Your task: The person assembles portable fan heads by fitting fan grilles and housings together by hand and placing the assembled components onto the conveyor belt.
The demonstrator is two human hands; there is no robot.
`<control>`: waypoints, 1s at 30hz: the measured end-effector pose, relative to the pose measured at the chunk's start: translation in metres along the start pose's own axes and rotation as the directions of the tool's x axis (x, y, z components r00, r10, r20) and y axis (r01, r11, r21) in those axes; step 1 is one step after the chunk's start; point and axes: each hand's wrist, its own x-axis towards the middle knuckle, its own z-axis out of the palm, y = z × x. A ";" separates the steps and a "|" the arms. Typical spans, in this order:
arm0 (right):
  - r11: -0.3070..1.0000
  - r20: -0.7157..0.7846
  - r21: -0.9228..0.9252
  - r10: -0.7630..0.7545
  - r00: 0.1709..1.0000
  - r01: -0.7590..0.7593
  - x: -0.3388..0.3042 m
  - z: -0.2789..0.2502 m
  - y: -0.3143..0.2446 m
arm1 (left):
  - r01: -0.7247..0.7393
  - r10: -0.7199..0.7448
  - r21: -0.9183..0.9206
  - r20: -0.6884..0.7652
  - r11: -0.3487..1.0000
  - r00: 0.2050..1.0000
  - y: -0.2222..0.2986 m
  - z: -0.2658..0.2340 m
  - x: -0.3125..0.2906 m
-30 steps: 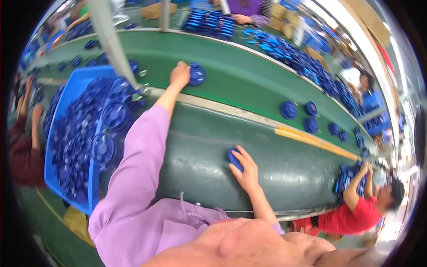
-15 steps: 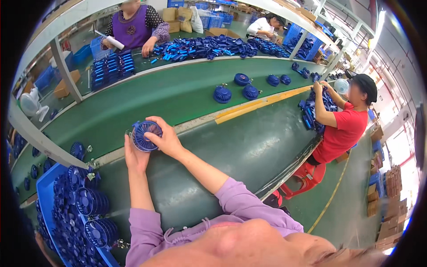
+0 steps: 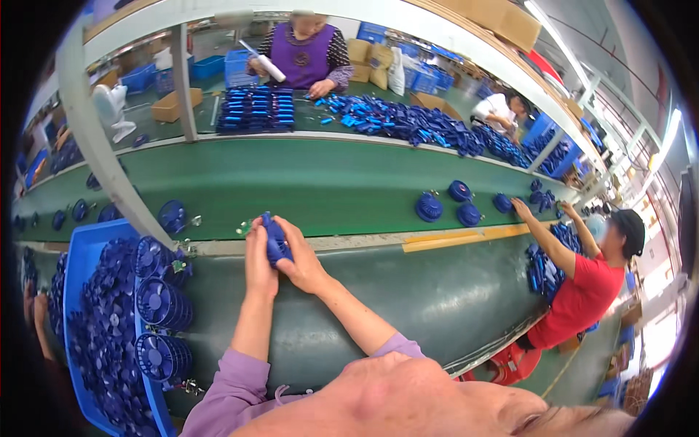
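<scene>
Both my hands are closed round a dark blue round fan head (image 3: 276,244) over the near edge of the belt. My left hand (image 3: 261,266) holds it from the left side and my right hand (image 3: 303,261) from the right, thumb toward me. The fan head is turned edge-on, its grille partly hidden by my fingers. A small green circuit board (image 3: 245,227) sticks out at its left. Left of my forearms, several blue fan housings (image 3: 164,301) with wires and boards stand beside a blue bin (image 3: 73,291) full of loose fan blades (image 3: 109,339).
A green conveyor belt (image 3: 328,178) runs across, carrying several fan heads (image 3: 429,207) at right. Yellow strips (image 3: 466,237) line its near edge. A white post (image 3: 120,167) rises beside the bin. Across the belt, a person in a purple apron (image 3: 302,54) works; a person in red (image 3: 586,291) sits at right.
The view has swung left, so the scene sits further right. The fan head has turned from showing its grille to edge-on between my hands. The person in red now reaches onto the belt.
</scene>
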 end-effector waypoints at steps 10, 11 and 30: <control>0.986 -0.034 -0.119 -0.118 0.992 0.113 0.008 0.006 -0.009 | -0.006 0.006 0.000 -0.038 1.000 0.999 0.015 0.012 -0.007; 0.989 -0.031 -0.092 -0.117 0.993 0.114 0.007 0.003 -0.007 | -0.032 0.033 0.033 -0.048 0.999 0.998 0.011 0.016 -0.009; 0.979 -0.135 0.195 0.091 0.987 -0.064 0.001 0.020 0.006 | -0.552 0.549 0.693 0.264 0.464 0.793 -0.007 0.017 -0.017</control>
